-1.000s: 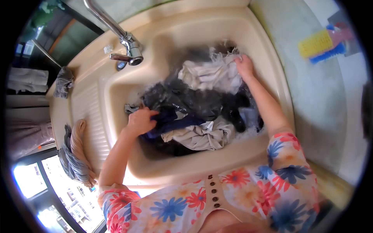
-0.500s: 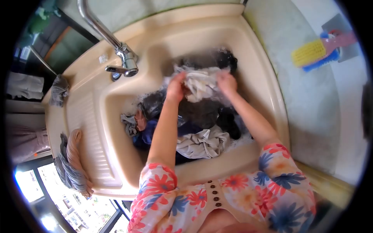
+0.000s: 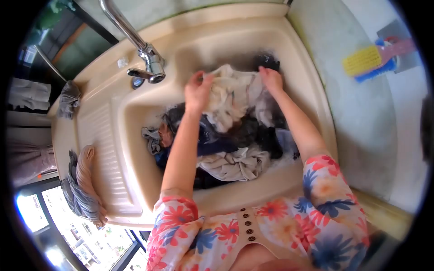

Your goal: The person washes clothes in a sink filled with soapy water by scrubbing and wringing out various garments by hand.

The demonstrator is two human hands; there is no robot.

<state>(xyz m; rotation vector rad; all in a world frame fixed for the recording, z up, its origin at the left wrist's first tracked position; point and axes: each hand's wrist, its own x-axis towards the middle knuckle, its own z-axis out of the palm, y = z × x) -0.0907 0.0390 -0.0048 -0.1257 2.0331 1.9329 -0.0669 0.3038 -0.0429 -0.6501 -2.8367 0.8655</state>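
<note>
A wet cream garment [image 3: 231,92] is spread between my two hands above the sink basin. My left hand [image 3: 197,92] is closed on its left edge, fingers curled. At the upper right corner, my right hand [image 3: 271,80] pinches the same garment. Its lower folds hang onto dark wet clothes [image 3: 246,131] in the basin. Nearer to me in the water lies a bunched light grey garment [image 3: 237,165]. A small grey and pink cloth [image 3: 158,136] rests at the basin's left side.
The beige sink [image 3: 140,176] has a ribbed drainboard [image 3: 106,158] on its left, where twisted grey and pink garments [image 3: 83,187] lie. A chrome faucet [image 3: 149,63] stands at the back left. Yellow and blue brushes [image 3: 364,61] hang on the right wall.
The cream garment was bunched between my hands and is now opened out wider. My left hand has shifted left and my right hand slightly up and right.
</note>
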